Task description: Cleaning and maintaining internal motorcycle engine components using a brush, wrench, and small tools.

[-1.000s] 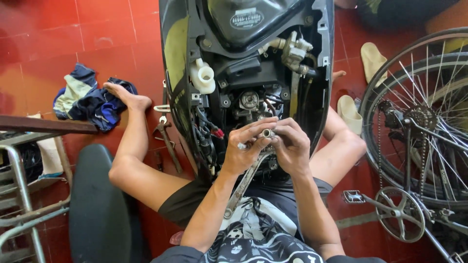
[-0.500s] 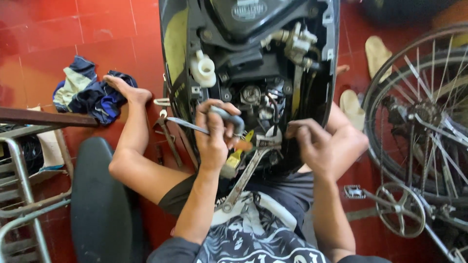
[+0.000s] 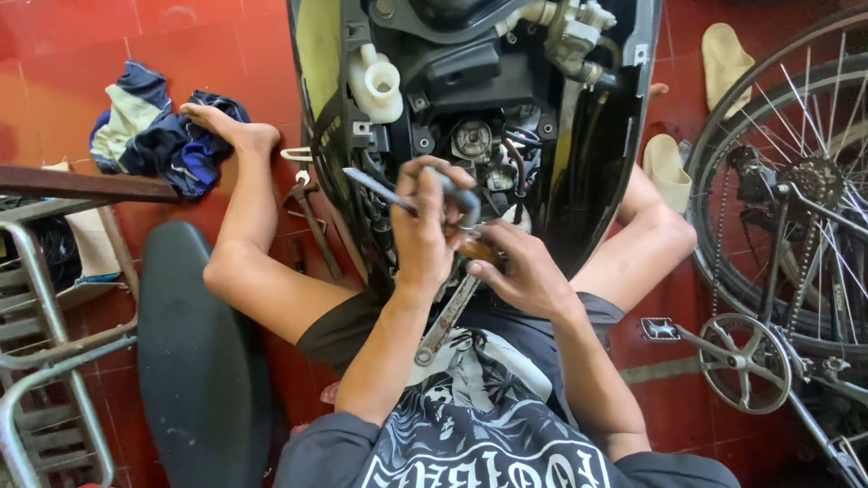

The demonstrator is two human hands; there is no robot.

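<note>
I sit on the floor with my legs around an opened scooter body (image 3: pixel 592 181), its engine parts and wiring exposed. My left hand (image 3: pixel 425 239) is closed on grey-handled pliers (image 3: pixel 372 188), whose metal jaws point left in front of the wiring. My right hand (image 3: pixel 529 276) sits just below and right of it, touching it, fingers wrapped on a small orange-brown tool handle (image 3: pixel 479 250). A long steel wrench (image 3: pixel 448 316) lies on my lap under both hands.
A white plastic reservoir (image 3: pixel 375 86) sits at the scooter's upper left. A bicycle wheel (image 3: pixel 796 181) and chainring (image 3: pixel 746 361) stand at the right. A black seat (image 3: pixel 194 361), a metal rack (image 3: pixel 45 361), rags (image 3: pixel 154 126), floor tools (image 3: pixel 312 221) and sandals (image 3: pixel 665 167) surround me.
Both hands were together at the engine, then my left hand raised the pliers while the right swung away. The right hand has now come back against the left, gripping the orange handle.
</note>
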